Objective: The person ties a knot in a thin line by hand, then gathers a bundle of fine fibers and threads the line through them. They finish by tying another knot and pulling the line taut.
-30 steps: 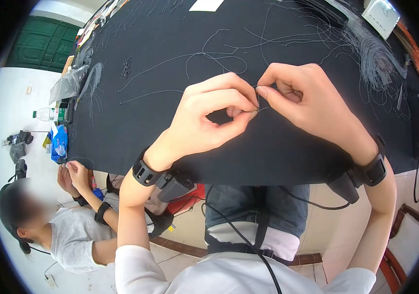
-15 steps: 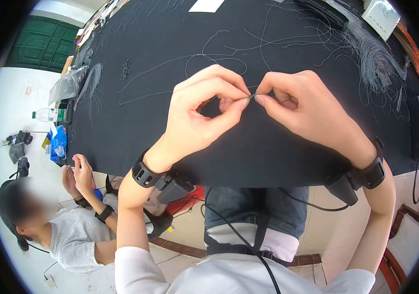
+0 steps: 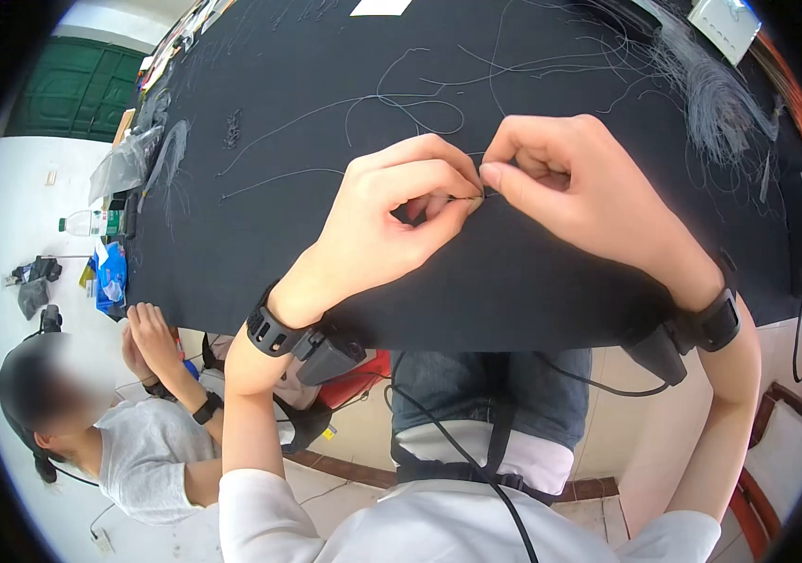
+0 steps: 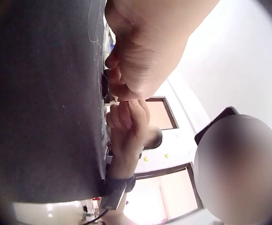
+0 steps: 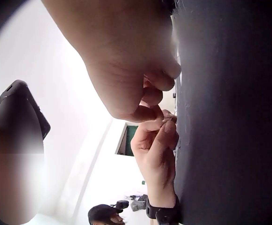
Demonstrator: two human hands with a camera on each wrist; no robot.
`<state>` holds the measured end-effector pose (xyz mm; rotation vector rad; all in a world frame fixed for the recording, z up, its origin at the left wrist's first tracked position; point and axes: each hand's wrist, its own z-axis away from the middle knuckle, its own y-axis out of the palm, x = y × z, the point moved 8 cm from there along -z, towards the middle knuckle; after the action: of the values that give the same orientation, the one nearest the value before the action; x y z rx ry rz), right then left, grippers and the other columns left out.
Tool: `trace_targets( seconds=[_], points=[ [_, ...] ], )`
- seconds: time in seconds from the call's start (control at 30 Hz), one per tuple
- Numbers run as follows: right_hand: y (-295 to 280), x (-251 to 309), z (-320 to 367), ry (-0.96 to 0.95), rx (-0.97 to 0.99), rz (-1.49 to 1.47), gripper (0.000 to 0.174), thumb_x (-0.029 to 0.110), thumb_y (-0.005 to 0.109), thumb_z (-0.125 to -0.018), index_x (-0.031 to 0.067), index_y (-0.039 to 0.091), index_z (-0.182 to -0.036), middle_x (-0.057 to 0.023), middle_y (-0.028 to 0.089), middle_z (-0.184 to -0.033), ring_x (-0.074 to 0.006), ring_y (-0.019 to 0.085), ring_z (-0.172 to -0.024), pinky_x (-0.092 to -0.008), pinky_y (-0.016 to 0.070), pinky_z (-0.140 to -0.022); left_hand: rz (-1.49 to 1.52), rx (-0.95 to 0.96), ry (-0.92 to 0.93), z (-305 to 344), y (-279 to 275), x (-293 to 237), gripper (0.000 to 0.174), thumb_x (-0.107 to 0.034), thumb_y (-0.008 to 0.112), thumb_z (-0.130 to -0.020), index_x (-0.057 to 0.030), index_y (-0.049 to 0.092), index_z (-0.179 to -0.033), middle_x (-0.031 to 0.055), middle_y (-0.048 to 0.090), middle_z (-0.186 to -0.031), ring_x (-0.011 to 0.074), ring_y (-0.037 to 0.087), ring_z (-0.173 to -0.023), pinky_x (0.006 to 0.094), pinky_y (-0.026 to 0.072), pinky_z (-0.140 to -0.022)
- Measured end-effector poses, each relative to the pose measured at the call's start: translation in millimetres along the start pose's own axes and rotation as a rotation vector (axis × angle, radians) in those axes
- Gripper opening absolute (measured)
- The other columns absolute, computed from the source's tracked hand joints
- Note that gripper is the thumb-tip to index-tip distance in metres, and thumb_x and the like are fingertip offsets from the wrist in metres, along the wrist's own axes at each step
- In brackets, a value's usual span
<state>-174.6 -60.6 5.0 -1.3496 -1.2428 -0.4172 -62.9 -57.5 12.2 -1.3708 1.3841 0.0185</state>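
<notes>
Above the black-covered table, my left hand [image 3: 396, 202] pinches a thin grey string between thumb and forefinger, its other fingers curved behind. My right hand [image 3: 584, 178] also pinches at the string, thumb against forefinger, just above and right of the left fingertips. Only a tiny dark bit of string shows at the fingertips; the rest there is hidden by the fingers. In the right wrist view, the left hand [image 5: 157, 150] has its thumb and forefinger pressed together right beside the right fingertips. A grey string [image 3: 279, 176] lies on the cloth, running toward the left hand.
Loose looped strings [image 3: 391, 97] lie beyond the hands. A large bundle of grey strings [image 3: 715, 98] is at the far right, a small dark coil [image 3: 232, 129] at the left. A plastic bottle [image 3: 91, 223] stands at the left edge, near another person [image 3: 143, 450].
My fingertips came together half a second ago and now stand slightly apart, the right ones higher. The left hand shifted left, then partly back. The other person's hands moved too.
</notes>
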Motion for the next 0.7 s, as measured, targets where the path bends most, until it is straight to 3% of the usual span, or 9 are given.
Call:
trace_targets(
  seconds=[0.3,0.5,0.7],
  points=[
    [-3,-4,-2,0.001,-0.019,0.074,0.016,0.013,0.057,-0.081,-0.0028,0.06,-0.078,-0.0075,0.041,-0.046,-0.0125,0.034,-0.04,-0.0281,0.0291,-0.042,0.203,0.017,-0.042,2,-2,3,0.008,0.005,0.063,-0.074,0.0012,0.065,-0.081,0.0088,0.061,-0.087,0.0089,0.053,-0.065,0.0197,0.0413,-0.056],
    [3,-5,2,0.034,0.006,0.038,0.014,0.012,0.058,-0.081,-0.0018,0.06,-0.079,-0.0078,0.042,-0.047,-0.0143,0.035,-0.04,-0.0288,0.0298,-0.042,0.379,-0.098,-0.18,5,-7,7,0.008,0.005,0.063,-0.076,0.0019,0.064,-0.083,0.0061,0.06,-0.088,0.0046,0.053,-0.064,0.0165,0.0406,-0.055],
    [12,4,8,-0.011,0.042,0.041,0.011,0.01,0.06,-0.078,-0.0008,0.06,-0.077,-0.0111,0.048,-0.049,-0.0207,0.044,-0.04,-0.0304,0.0361,-0.044,0.25,-0.22,-0.138,5,-14,9,0.007,0.006,0.062,-0.076,0.0015,0.064,-0.081,0.0057,0.061,-0.088,0.003,0.048,-0.06,0.0172,0.0381,-0.051]
  ],
)
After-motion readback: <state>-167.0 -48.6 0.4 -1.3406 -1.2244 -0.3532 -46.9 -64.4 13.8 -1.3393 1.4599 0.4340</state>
